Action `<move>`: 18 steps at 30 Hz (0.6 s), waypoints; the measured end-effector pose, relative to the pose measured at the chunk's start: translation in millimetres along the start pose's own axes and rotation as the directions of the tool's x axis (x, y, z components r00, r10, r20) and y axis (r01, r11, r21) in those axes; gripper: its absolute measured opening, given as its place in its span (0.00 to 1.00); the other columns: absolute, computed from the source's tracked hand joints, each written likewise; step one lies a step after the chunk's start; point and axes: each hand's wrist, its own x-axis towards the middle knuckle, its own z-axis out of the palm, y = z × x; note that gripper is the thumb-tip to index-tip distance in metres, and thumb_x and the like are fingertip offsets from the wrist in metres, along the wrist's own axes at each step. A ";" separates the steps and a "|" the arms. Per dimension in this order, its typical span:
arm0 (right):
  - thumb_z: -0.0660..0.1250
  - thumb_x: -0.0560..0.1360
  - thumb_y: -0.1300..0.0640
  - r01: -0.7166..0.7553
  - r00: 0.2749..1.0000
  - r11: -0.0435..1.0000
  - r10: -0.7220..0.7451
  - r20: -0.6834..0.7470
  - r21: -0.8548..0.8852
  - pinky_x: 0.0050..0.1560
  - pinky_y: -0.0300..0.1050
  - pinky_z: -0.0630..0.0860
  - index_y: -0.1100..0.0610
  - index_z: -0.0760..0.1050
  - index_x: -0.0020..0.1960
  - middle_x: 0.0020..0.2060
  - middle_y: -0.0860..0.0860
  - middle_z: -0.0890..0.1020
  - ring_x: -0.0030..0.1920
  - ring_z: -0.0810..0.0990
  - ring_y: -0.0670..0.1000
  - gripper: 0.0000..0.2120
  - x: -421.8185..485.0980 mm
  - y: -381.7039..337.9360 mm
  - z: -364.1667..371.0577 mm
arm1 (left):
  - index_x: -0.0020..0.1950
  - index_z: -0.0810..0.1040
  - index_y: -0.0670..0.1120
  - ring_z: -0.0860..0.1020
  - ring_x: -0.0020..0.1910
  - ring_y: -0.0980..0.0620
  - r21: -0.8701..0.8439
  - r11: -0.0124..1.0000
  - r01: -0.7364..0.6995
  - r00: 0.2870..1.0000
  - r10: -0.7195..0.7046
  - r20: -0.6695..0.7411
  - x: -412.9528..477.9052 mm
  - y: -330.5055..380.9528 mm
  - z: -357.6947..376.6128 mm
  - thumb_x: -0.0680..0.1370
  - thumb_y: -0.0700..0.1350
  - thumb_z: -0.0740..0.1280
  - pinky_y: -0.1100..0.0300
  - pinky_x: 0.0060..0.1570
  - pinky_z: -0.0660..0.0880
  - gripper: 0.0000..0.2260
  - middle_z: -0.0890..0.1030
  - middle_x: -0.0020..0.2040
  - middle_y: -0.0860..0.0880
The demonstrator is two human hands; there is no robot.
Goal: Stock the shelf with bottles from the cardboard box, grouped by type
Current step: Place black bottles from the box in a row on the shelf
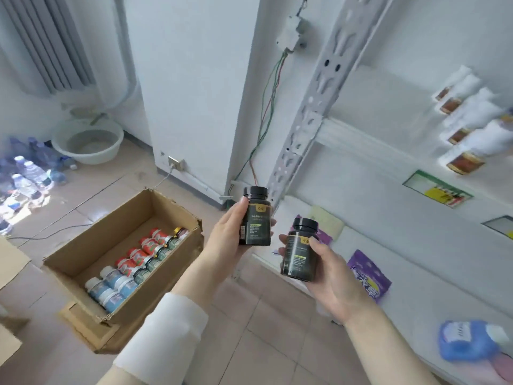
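While a dark round plastic bottle with a black cap (255,220) is gripped about its body by the left hand (226,234), thumb in front and fingers curled behind, and a matching dark bottle (299,252) is gripped likewise by the right hand (330,279), no hand is left free. Both are held upright, near each other but apart, over the tiled floor between the open brown cardboard box (155,298) and the white metal shelf (361,140). A knock could be caused if both are carried in together, and the glossy sides could be let slip. Misgrouping is judged the chief risk: white bottles with brown labels (460,129) are already lined on an upper board and a purple packet (369,273) lies on the lowest, so a separate stretch must be chosen. Rows of red and pale blue bottles (138,257) lie in the box.
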 end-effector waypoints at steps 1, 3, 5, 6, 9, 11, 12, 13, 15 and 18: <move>0.80 0.54 0.46 0.042 0.999 0.999 -0.042 -0.005 -0.016 0.47 0.49 0.82 0.61 0.79 0.53 0.50 0.57 0.84 0.46 0.83 0.53 0.33 -17.3 -13.5 -17.1 | 0.55 0.77 0.42 0.83 0.39 0.50 0.012 1.000 -0.010 0.999 0.009 0.040 -3.9 -3.1 27.4 0.80 0.52 0.56 0.55 0.43 0.79 0.17 0.84 0.44 0.45; 0.83 0.47 0.46 0.115 0.993 0.993 -0.116 -0.010 -0.032 0.44 0.46 0.82 0.62 0.77 0.55 0.50 0.57 0.84 0.47 0.83 0.53 0.41 -55.4 -42.6 -53.8 | 0.54 0.77 0.42 0.82 0.39 0.51 0.049 0.998 -0.048 0.990 0.041 0.138 -14.1 -9.1 86.1 0.76 0.55 0.59 0.56 0.42 0.79 0.19 0.83 0.46 0.45; 0.84 0.46 0.47 0.203 0.979 0.978 -0.203 0.009 -0.044 0.40 0.44 0.80 0.61 0.79 0.52 0.47 0.56 0.84 0.44 0.84 0.51 0.38 -95.4 -72.9 -92.0 | 0.55 0.76 0.41 0.82 0.38 0.54 0.095 0.989 -0.113 0.968 0.088 0.235 -26.8 -20.1 147.8 0.69 0.56 0.62 0.58 0.39 0.80 0.22 0.82 0.47 0.46; 0.84 0.46 0.47 0.246 0.969 0.968 -0.246 0.011 -0.052 0.39 0.43 0.80 0.59 0.81 0.50 0.46 0.55 0.84 0.43 0.84 0.51 0.35 -115.8 -88.2 -110.4 | 0.54 0.75 0.41 0.82 0.38 0.55 0.121 0.981 -0.149 0.955 0.111 0.274 -33.0 -27.2 178.3 0.68 0.54 0.63 0.60 0.38 0.80 0.21 0.82 0.46 0.47; 0.83 0.45 0.46 0.361 0.931 0.927 -0.365 -0.019 -0.102 0.38 0.44 0.80 0.57 0.82 0.48 0.43 0.54 0.84 0.42 0.83 0.49 0.34 -170.0 -133.9 -167.9 | 0.50 0.77 0.44 0.82 0.39 0.55 0.176 0.958 -0.224 0.912 0.143 0.385 -46.9 -47.9 269.1 0.73 0.50 0.63 0.62 0.39 0.80 0.12 0.84 0.43 0.50; 0.83 0.44 0.46 0.429 0.898 0.895 -0.438 -0.054 -0.121 0.38 0.45 0.80 0.57 0.82 0.48 0.43 0.54 0.84 0.42 0.83 0.50 0.34 -201.9 -162.1 -203.3 | 0.50 0.77 0.45 0.81 0.41 0.56 0.217 0.934 -0.283 0.869 0.154 0.471 -53.4 -59.7 322.4 0.73 0.51 0.62 0.64 0.41 0.79 0.13 0.85 0.43 0.51; 0.83 0.45 0.46 0.458 0.880 0.879 -0.470 -0.074 -0.132 0.39 0.44 0.80 0.57 0.81 0.48 0.43 0.54 0.84 0.43 0.83 0.51 0.35 -216.2 -174.9 -219.9 | 0.50 0.78 0.46 0.81 0.42 0.56 0.235 0.923 -0.304 0.847 0.149 0.511 -56.8 -64.2 347.1 0.72 0.53 0.62 0.65 0.41 0.78 0.14 0.85 0.44 0.51; 0.83 0.45 0.46 0.486 0.861 0.861 -0.501 -0.090 -0.146 0.40 0.43 0.80 0.57 0.81 0.48 0.43 0.54 0.84 0.43 0.83 0.51 0.35 -229.6 -187.2 -235.0 | 0.52 0.78 0.46 0.81 0.43 0.57 0.254 0.914 -0.318 0.829 0.137 0.543 -59.9 -68.1 370.6 0.73 0.53 0.62 0.65 0.42 0.78 0.14 0.85 0.44 0.52; 0.83 0.46 0.46 0.539 0.819 0.823 -0.562 -0.116 -0.178 0.42 0.43 0.81 0.57 0.81 0.49 0.43 0.53 0.84 0.44 0.84 0.50 0.34 -252.8 -210.1 -264.2 | 0.54 0.77 0.46 0.81 0.47 0.56 0.301 0.890 -0.343 0.797 0.105 0.595 -61.1 -76.1 414.1 0.77 0.51 0.61 0.64 0.45 0.78 0.12 0.85 0.47 0.52; 0.82 0.49 0.46 0.589 0.761 0.766 -0.633 -0.143 -0.257 0.48 0.47 0.82 0.57 0.80 0.51 0.47 0.53 0.83 0.47 0.83 0.50 0.33 -279.2 -242.0 -295.8 | 0.57 0.77 0.44 0.80 0.52 0.53 0.344 0.857 -0.384 0.760 0.082 0.644 -55.2 -80.8 472.7 0.79 0.51 0.62 0.64 0.49 0.76 0.13 0.83 0.54 0.49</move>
